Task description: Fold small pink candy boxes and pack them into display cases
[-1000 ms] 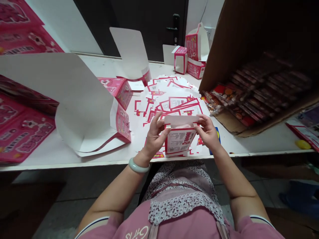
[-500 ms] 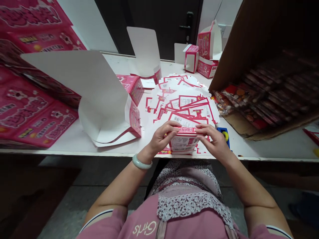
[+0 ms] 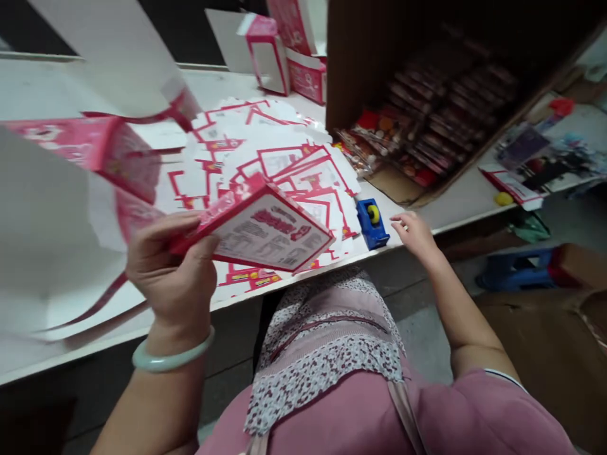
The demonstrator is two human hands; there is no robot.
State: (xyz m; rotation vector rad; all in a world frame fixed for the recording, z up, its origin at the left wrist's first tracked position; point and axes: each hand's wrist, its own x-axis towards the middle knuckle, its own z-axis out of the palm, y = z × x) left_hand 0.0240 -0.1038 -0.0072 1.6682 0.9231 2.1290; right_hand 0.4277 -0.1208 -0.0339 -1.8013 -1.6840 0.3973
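My left hand (image 3: 173,268), with a pale bangle at the wrist, grips one end of a small pink box (image 3: 272,234), its white printed face tilted up. The box is held above the pile of flat pink-and-white printed cards (image 3: 284,161). My right hand (image 3: 412,232) is off the box, at the table's front edge, with its fingers partly spread and nothing in them. Just left of it stands a blue tape dispenser (image 3: 372,224) with a yellow roll.
A large carton (image 3: 403,193) of wrapped packets stands at the right of the table (image 3: 453,215). Small pink boxes (image 3: 268,60) are at the back. A large open pink-and-white box (image 3: 57,221) is at the left. A blue stool (image 3: 516,268) is below right.
My right hand has let go of the small box and moved right, beside the tape dispenser. My left hand has lifted the box leftward and tilted it. The view has turned right.
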